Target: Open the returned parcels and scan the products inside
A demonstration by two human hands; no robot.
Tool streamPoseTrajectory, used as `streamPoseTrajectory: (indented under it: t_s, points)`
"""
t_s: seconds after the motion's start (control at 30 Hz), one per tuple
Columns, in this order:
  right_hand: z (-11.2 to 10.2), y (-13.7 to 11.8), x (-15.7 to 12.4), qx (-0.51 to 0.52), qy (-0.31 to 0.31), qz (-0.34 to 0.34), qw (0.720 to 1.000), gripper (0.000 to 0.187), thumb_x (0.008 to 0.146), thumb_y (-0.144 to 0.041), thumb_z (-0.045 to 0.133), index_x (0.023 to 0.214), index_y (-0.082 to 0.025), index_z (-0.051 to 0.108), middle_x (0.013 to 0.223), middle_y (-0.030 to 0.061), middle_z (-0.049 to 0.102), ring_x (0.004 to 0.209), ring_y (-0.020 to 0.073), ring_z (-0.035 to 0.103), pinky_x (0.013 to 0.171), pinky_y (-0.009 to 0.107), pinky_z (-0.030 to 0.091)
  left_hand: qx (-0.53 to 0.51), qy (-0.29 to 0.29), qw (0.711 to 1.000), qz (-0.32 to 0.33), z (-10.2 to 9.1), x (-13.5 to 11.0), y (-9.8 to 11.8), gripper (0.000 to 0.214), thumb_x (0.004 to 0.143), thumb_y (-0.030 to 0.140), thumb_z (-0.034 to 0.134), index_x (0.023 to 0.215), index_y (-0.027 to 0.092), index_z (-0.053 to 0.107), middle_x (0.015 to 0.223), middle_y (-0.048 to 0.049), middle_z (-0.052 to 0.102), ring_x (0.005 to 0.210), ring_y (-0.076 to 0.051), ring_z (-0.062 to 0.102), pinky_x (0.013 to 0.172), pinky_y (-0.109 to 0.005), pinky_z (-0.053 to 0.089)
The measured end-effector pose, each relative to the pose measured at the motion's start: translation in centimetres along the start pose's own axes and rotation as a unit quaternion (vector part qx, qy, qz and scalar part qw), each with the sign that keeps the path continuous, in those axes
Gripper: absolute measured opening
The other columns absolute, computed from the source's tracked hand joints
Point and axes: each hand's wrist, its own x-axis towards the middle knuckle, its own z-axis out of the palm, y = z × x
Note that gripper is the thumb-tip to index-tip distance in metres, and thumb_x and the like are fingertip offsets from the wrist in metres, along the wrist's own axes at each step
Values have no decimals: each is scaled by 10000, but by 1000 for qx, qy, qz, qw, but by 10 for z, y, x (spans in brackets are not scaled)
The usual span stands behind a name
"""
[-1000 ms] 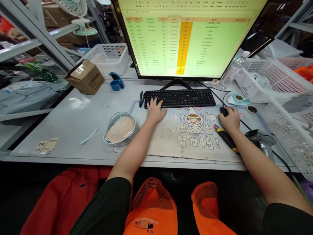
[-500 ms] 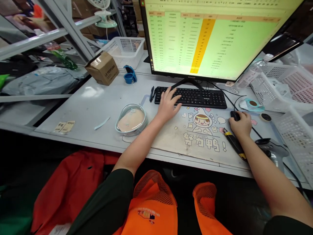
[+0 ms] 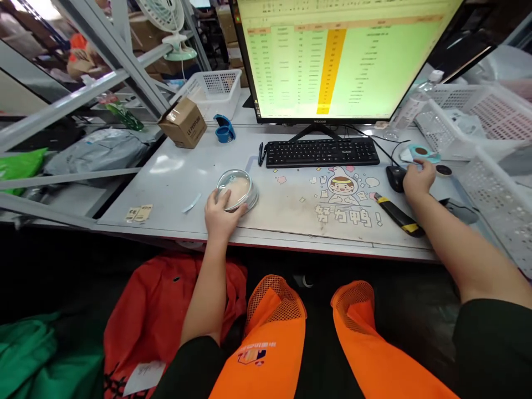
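My left hand grips the near side of a round container with a clear lid and pale beige contents. Its thumb and fingers lie around the rim, and the container looks tilted. Just right of a black computer mouse, off it, is my right hand, fingers apart and nothing visible in them. A roll of light-blue tape lies just beyond those fingers. A black keyboard sits under the monitor, which displays a spreadsheet. The black-and-yellow utility knife rests on the printed desk mat.
To the left stand a small cardboard box and a blue tape dispenser. White plastic baskets line the right side, with a water bottle nearby. A grey scanner-like device lies beside my right forearm.
My left hand has left the keyboard and taken hold of the round container, which is now tilted. My right hand has come off the mouse toward the tape roll. The view has shifted.
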Motion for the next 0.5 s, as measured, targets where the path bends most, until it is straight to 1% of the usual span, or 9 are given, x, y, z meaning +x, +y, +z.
streamPoseTrajectory:
  t_s: [0.1, 0.17, 0.27, 0.3, 0.33, 0.4, 0.43, 0.47, 0.5]
  points:
    - [-24, -33, -9, 38, -8, 5, 999, 414, 997, -155, 443, 1375, -56, 580, 1485, 239, 531, 1390, 256, 453, 1242, 498, 260, -56, 41, 998, 3, 4, 2, -8, 605, 772, 468, 836, 1280, 151, 759, 1468, -179, 597, 1397, -379, 587, 1276, -530, 422]
    - [-32, -53, -38, 70, -47, -7, 996, 407, 1001, -154, 439, 1369, -52, 582, 1439, 203, 591, 1293, 205, 521, 1215, 450, 336, -90, 69, 994, 4, 3, 4, -12, 581, 777, 502, 815, 1229, 140, 772, 1374, -180, 639, 1333, -381, 625, 1251, -569, 444]
    - [-26, -76, -116, 122, -160, -39, 979, 259, 981, -252, 615, 1212, -168, 696, 1251, 68, 734, 1096, 172, 638, 1094, 370, 496, -139, 100, 983, 58, 3, -5, 4, 552, 771, 548, 804, 1163, 159, 802, 1260, -171, 697, 1245, -405, 679, 1183, -640, 502]
    - [-22, -82, -146, 136, -190, -45, 971, 289, 930, -315, 728, 1195, -201, 717, 1229, 45, 752, 1087, 181, 667, 1059, 352, 529, -152, 96, 978, 101, 3, -13, 16, 540, 762, 539, 820, 1174, 190, 810, 1263, -159, 708, 1245, -415, 684, 1158, -655, 523]
    - [-18, -86, -175, 159, -224, -48, 960, 422, 879, -388, 805, 1255, -222, 709, 1265, 46, 748, 1094, 200, 688, 1028, 354, 558, -166, 79, 970, 157, 3, -24, 32, 542, 746, 514, 844, 1217, 247, 810, 1297, -135, 710, 1266, -424, 681, 1137, -663, 544]
    - [-16, -89, -224, 288, -350, -30, 891, 769, 831, -529, 854, 1489, -240, 582, 1464, 90, 659, 1233, 261, 670, 1086, 419, 551, -198, -4, 936, 291, 3, -51, 69, 662, 714, 428, 884, 1360, 464, 740, 1433, -39, 674, 1317, -425, 670, 1125, -663, 571]
    - [-19, -87, -242, 345, -374, -11, 861, 849, 795, -586, 872, 1512, -253, 561, 1482, 86, 647, 1278, 284, 653, 1104, 435, 547, -218, -50, 910, 349, 3, -65, 87, 777, 695, 399, 885, 1412, 594, 659, 1502, 33, 635, 1328, -423, 669, 1127, -670, 576]
    - [-25, -82, -255, 400, -380, 9, 834, 891, 764, -621, 884, 1509, -257, 562, 1481, 79, 646, 1314, 303, 634, 1120, 445, 541, -231, -80, 887, 393, 4, -80, 104, 886, 665, 374, 879, 1447, 667, 585, 1569, 88, 584, 1335, -430, 665, 1143, -687, 563]
    - [-34, -74, -263, 444, -368, 32, 817, 894, 723, -636, 904, 1470, -257, 592, 1439, 64, 673, 1322, 315, 629, 1117, 443, 545, -241, -110, 866, 425, 5, -93, 117, 999, 617, 342, 876, 1488, 684, 528, 1638, 119, 512, 1351, -451, 653, 1143, -704, 556]
